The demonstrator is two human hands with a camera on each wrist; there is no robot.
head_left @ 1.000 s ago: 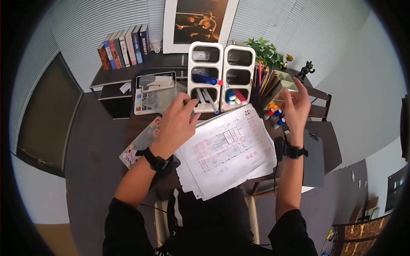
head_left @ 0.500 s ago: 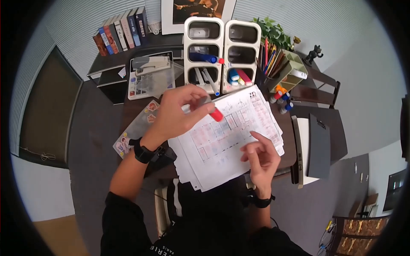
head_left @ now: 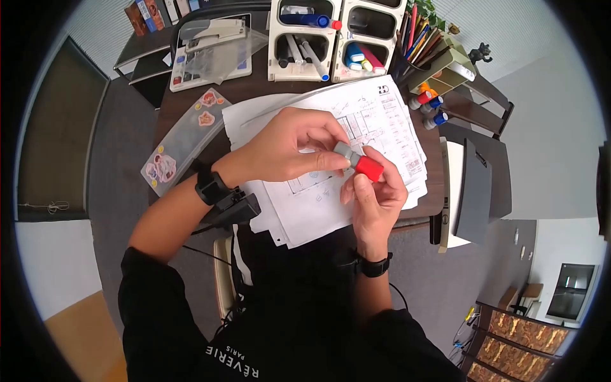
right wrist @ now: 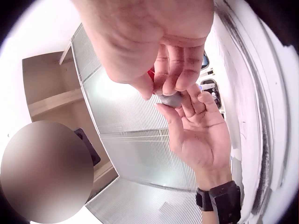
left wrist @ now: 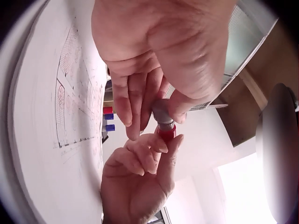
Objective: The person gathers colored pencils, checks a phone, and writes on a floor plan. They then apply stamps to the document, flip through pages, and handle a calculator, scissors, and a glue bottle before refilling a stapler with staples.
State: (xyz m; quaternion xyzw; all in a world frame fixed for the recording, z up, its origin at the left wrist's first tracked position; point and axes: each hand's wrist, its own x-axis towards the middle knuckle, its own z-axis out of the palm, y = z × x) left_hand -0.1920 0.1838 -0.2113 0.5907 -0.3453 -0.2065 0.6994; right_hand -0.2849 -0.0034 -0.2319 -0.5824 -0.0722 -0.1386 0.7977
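My left hand (head_left: 277, 149) pinches the grey end of a small grey-and-red capped stamp (head_left: 369, 169) between thumb and fingers. Opposite it, my right hand (head_left: 383, 207) holds the red cap end with its thumb and fingers. The stamp slants above a stack of printed sheets (head_left: 305, 219) marked in red and blue. In the left wrist view, the narrow grey neck (left wrist: 166, 125) shows between the two hands. Much of the red cap is hidden by fingers in the right wrist view, where the grey end (right wrist: 172, 100) shows beneath them.
Two compartment organisers (head_left: 299, 73) with markers stand behind the papers. To the left lie a sticker-covered clear case (head_left: 181, 143) and a stapler (head_left: 216, 32). Several red- and blue-capped pieces (head_left: 436, 120) stand at right, near a pencil holder (head_left: 407, 67) and a dark-covered folder (head_left: 471, 184).
My left hand has brought the stamp toward me from near the organisers. My right hand has come down from the right side and now holds its red end. The head view has tilted downward.
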